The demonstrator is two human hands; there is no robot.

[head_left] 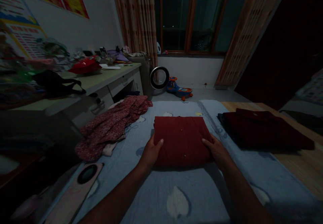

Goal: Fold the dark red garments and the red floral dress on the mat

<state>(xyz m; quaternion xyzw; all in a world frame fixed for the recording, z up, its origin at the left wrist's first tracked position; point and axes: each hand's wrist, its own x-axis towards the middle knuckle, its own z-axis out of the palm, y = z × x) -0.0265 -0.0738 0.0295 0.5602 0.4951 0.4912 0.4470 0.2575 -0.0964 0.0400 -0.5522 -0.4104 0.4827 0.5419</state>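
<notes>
A folded red shirt [180,141] with a row of small buttons is in front of me, just over or on the blue bedspread [161,197]. My left hand [152,150] grips its left side, thumb on top and fingers hidden beneath. On the right side, my right hand [215,148] holds it the same way, thumb on the upper face. Farther right lies a stack of folded dark red clothes [262,128]. A crumpled red patterned garment [116,124] is heaped on the left part of the bed.
A phone [75,193] lies at the bed's left edge. Along the left wall stands a cluttered desk [111,79] with a red bag [85,66]. Beyond the bed are an open round washer door [159,78] and a blue ride-on toy [178,89]. Bare wooden board [308,170] shows at right.
</notes>
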